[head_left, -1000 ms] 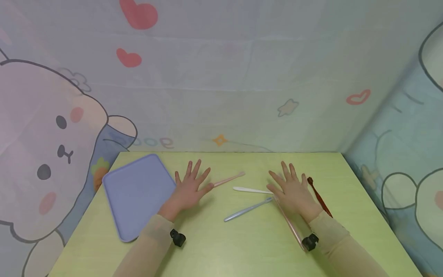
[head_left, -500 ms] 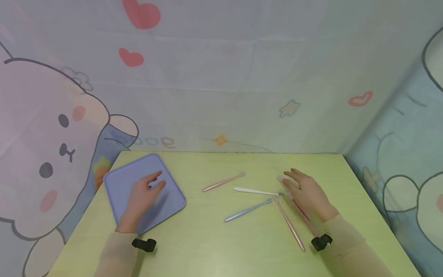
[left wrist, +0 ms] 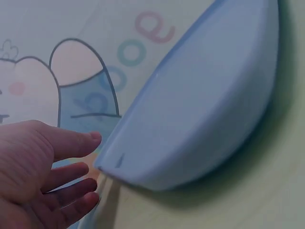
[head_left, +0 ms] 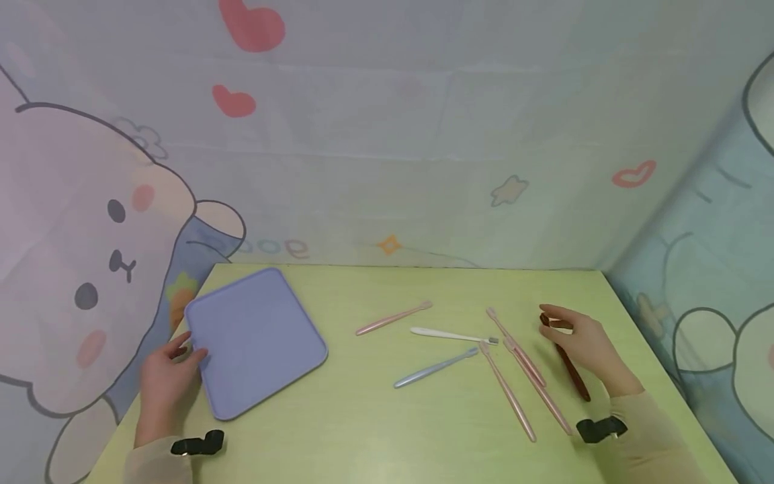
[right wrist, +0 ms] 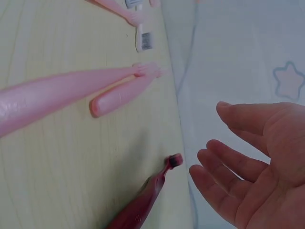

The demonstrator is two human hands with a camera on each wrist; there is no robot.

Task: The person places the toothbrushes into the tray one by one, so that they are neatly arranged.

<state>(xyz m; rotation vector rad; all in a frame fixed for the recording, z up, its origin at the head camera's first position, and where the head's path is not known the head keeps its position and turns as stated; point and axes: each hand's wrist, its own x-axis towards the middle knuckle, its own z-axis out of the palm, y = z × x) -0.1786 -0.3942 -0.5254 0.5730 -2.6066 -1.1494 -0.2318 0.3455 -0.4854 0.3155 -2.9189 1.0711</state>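
A lavender square tray (head_left: 260, 343) lies at the left of the table. My left hand (head_left: 166, 383) is at its left edge, thumb and fingers loosely bent; the left wrist view shows the fingertips (left wrist: 95, 137) close by the tray's rim. On the right, my right hand (head_left: 586, 343) is over a dark red toothbrush (head_left: 572, 376), thumb and forefinger on either side of its head in the head view. In the right wrist view a gap shows between the fingers and that toothbrush (right wrist: 143, 200), with nothing in the hand.
Left of the right hand lie several pink toothbrushes (head_left: 510, 398), two of them overlapping. A white toothbrush (head_left: 447, 334), a blue one (head_left: 429, 371) and another pink toothbrush (head_left: 387, 321) lie mid-table. A printed cloth (head_left: 387, 134) stands behind the table.
Both hands were spread over the table. The left has moved left across the tray to its outer edge; the right has shifted right to the dark red toothbrush. The toothbrushes lie as before.
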